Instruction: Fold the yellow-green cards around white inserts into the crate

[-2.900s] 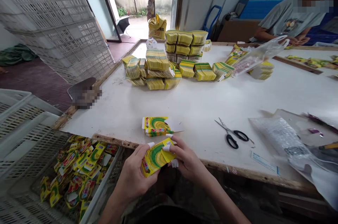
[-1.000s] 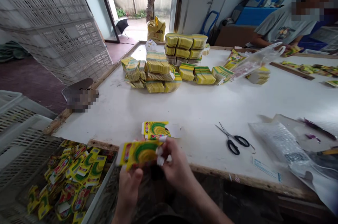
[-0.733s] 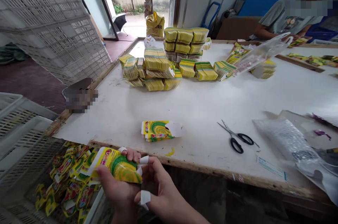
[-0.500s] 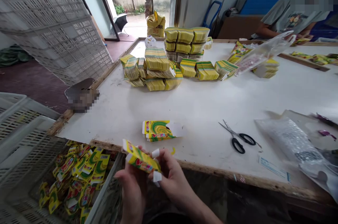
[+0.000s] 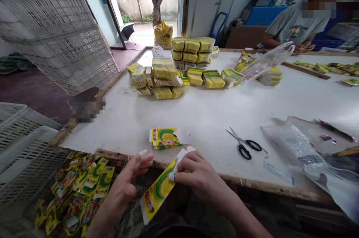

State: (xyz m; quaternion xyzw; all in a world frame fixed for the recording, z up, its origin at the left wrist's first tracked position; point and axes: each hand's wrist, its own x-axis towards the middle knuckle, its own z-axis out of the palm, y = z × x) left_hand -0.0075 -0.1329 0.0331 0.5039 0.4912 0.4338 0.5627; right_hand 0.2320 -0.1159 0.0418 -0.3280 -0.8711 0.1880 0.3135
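Carton blank (image 5: 157, 193), yellow-green swirl print, pinched at top by R hand (image 5: 196, 173); L hand (image 5: 127, 184) open, empty, just beside it. Writing too blurred to read.

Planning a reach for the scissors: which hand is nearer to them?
Right. The right hand, pinching a flat carton, sits just left of the scissors; the left hand is farther left, beside the crate.

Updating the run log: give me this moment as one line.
left hand: open, empty | right hand: gripping flat carton | carton stack: on table
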